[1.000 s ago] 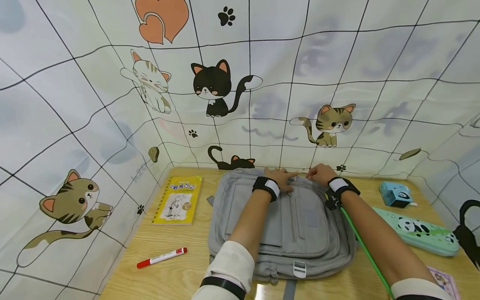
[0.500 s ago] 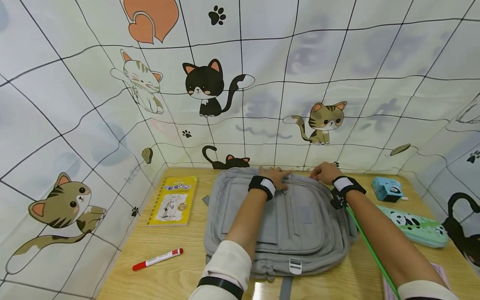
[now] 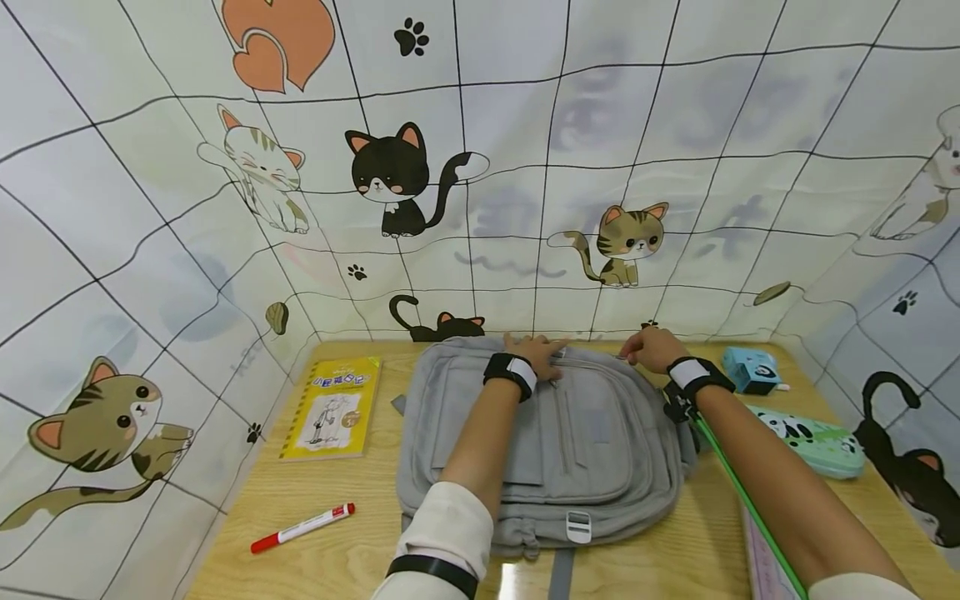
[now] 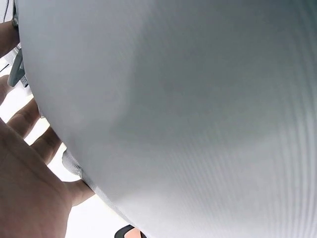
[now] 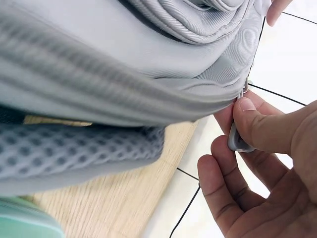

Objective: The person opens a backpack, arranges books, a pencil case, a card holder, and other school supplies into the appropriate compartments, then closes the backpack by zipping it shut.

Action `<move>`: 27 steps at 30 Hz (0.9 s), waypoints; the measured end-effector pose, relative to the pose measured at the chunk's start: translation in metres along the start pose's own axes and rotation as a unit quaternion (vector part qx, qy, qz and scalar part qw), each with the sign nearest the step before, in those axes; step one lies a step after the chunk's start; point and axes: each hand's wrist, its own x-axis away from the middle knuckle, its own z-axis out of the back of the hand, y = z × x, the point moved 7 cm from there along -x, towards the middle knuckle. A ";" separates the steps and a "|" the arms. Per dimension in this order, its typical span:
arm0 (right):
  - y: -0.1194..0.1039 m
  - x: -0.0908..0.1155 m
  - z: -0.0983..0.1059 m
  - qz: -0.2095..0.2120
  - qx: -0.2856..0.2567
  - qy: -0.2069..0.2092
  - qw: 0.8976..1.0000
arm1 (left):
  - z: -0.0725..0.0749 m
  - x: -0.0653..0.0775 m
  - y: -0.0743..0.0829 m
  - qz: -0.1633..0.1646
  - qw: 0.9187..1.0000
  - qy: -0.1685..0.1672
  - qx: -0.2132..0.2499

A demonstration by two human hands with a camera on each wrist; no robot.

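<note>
A grey backpack (image 3: 607, 475) lies flat on the table, its front pocket facing up. At its top edge my left hand (image 3: 534, 356) rests with the fingers spread and pressed against the fabric. The left wrist view is mostly filled by grey cloth, with the palm and spread fingers (image 4: 47, 144) along its left side. My right hand (image 3: 654, 350) is at the bag's upper right corner. In the right wrist view its thumb and forefinger pinch a grey zipper pull (image 5: 238, 141) at the end of the zip seam.
A yellow book (image 3: 332, 408) and a red-and-white marker (image 3: 303, 528) lie left of the bag. To the right are a blue box-shaped item (image 3: 752, 370), a mint panda pencil case (image 3: 813, 442) and a pinkish flat item (image 3: 767, 558), partly behind the right arm. A cat-print curtain (image 3: 510, 208) surrounds the table.
My right hand has moved rightward along the bag's top edge with the zipper pull, widening the gap between the hands. The left hand stays on the bag. The head view has turned slightly right.
</note>
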 end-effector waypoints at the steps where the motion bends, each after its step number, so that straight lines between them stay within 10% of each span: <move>1: 0.001 0.002 0.000 0.000 -0.001 0.002 1.000 | -0.001 0.000 0.000 -0.001 1.000 0.000 -0.002; 27: -0.003 0.045 0.008 0.029 0.019 0.033 0.999 | -0.003 -0.001 -0.003 0.000 1.000 0.000 0.015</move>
